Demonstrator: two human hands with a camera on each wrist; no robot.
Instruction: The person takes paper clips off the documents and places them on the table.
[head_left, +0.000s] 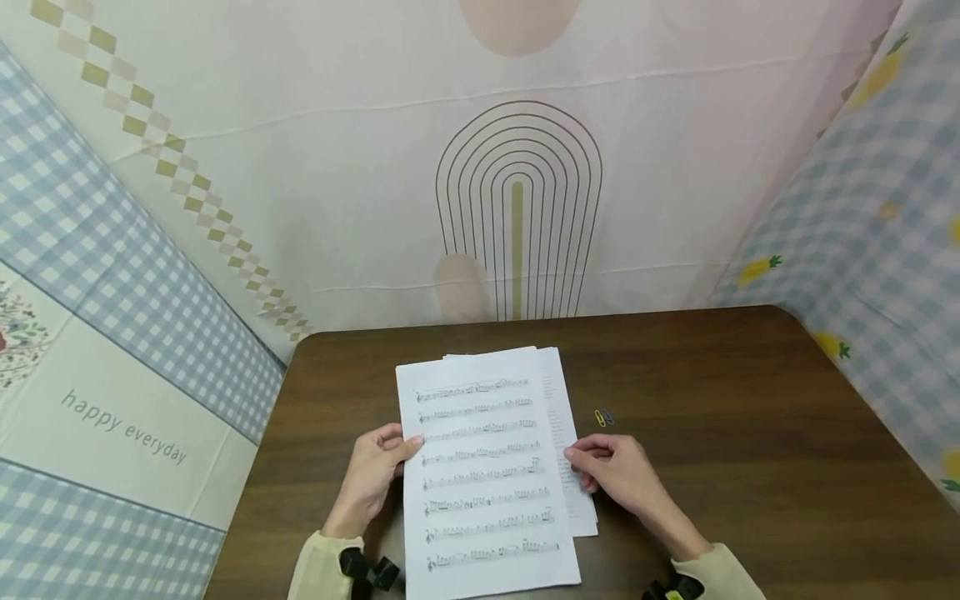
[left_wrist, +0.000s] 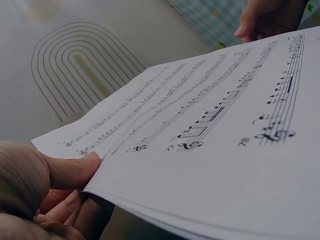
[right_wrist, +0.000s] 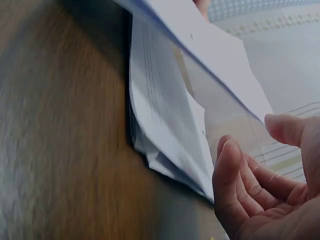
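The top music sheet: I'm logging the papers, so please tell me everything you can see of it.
The top music sheet is a white, paper-like rectangle printed with eight rows of dark notation, clefs at the left. It is raised above the brown table, slightly tilted, printed face up, overlapping papers that show past its right edge. The left hand pinches its left edge, thumb on the face. The right hand is by its right edge; contact is unclear.
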